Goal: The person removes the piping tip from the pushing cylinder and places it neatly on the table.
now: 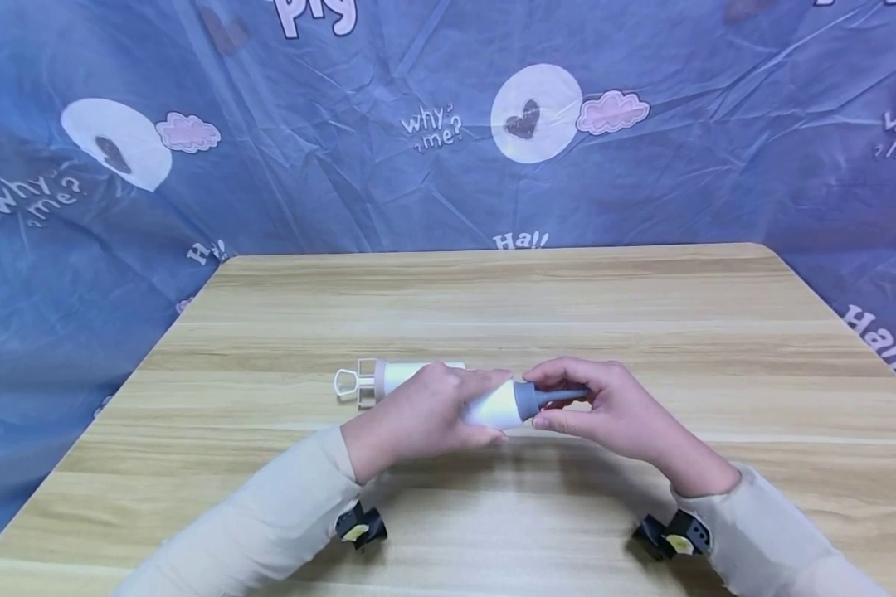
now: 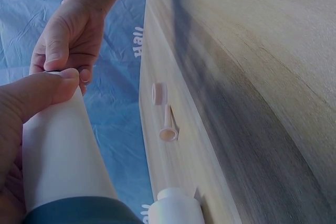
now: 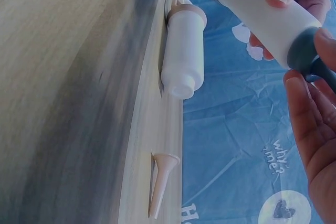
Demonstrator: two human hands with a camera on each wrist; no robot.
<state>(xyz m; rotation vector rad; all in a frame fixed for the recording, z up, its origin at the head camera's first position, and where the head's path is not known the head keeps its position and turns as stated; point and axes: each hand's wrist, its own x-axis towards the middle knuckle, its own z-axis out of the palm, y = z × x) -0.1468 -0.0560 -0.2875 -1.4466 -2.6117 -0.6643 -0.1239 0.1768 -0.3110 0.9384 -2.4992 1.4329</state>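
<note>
My left hand (image 1: pixel 433 414) grips the white barrel of an icing syringe (image 1: pixel 493 408), held tilted above the table. In the left wrist view its dark teal collar (image 2: pixel 79 211) shows at the bottom. My right hand (image 1: pixel 612 406) pinches the blue-grey nozzle (image 1: pixel 528 400) at the barrel's right end, thumb and fingertips on either side of its collar. A second icing syringe (image 3: pixel 184 51) lies on the table behind the left hand, with a beige collar and a looped white handle (image 1: pixel 347 382). My left hand partly hides it in the head view.
A beige funnel-shaped nozzle (image 3: pixel 165 179) lies on the wooden table (image 1: pixel 493 307) beyond the second syringe's tip. Close to it is a small beige ring (image 2: pixel 158 94). A blue printed cloth (image 1: pixel 358 149) hangs behind the table. Black cameras (image 1: pixel 362 526) sit on both wrists.
</note>
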